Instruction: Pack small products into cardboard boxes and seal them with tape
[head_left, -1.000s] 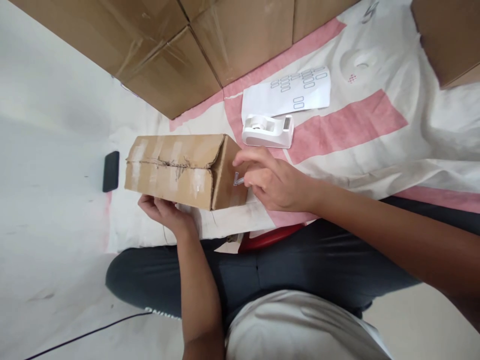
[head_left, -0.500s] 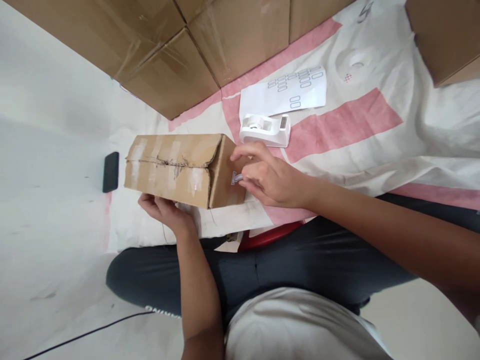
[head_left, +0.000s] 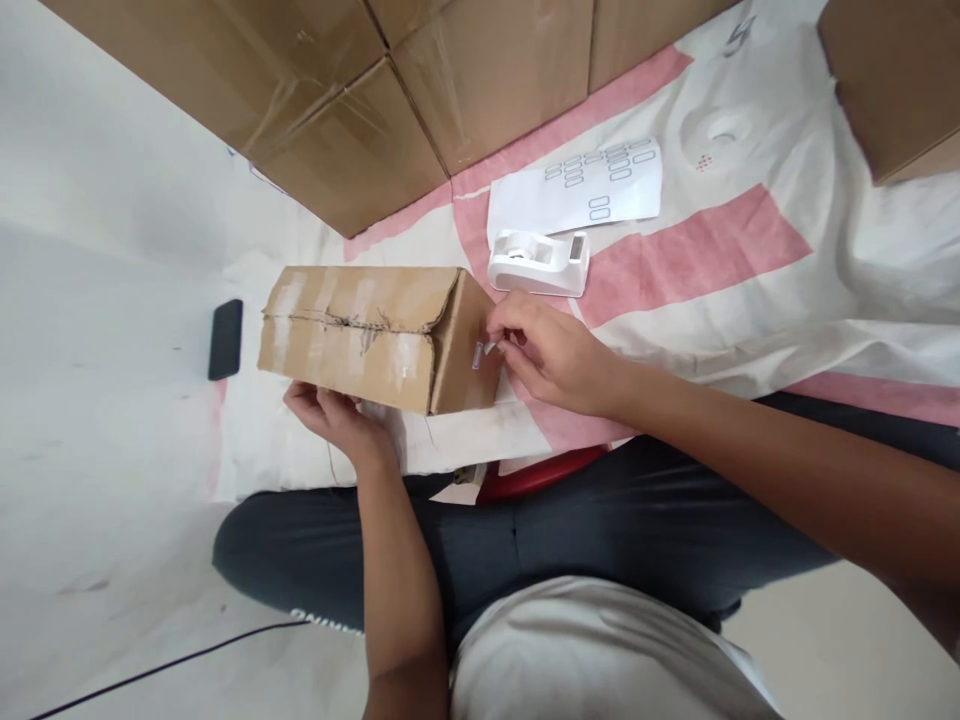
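A taped cardboard box [head_left: 352,322] with a frayed top seam rests in front of me. My left hand [head_left: 334,412] holds its near side, the fingertips partly hidden under the lower edge. At the box's right end, my right hand [head_left: 544,345] pinches a small whitish strip [head_left: 491,348], perhaps tape; its exact kind I cannot make out. Beside those fingertips, a small outlined label [head_left: 478,355] lies against the end face. Just beyond the right hand stands a white tape dispenser [head_left: 540,262].
Behind the dispenser lies a white label sheet [head_left: 574,192]. Stacked cartons [head_left: 495,80] form a wall at the back, and another carton [head_left: 896,90] sits far right. A black phone [head_left: 225,340] lies left of the box. The pink-and-white cloth [head_left: 690,255] is wrinkled.
My right thumb and index finger have closed together at the box's end, pinching the strip. The index finger was raised before. In view, box and surroundings sit slightly further right.
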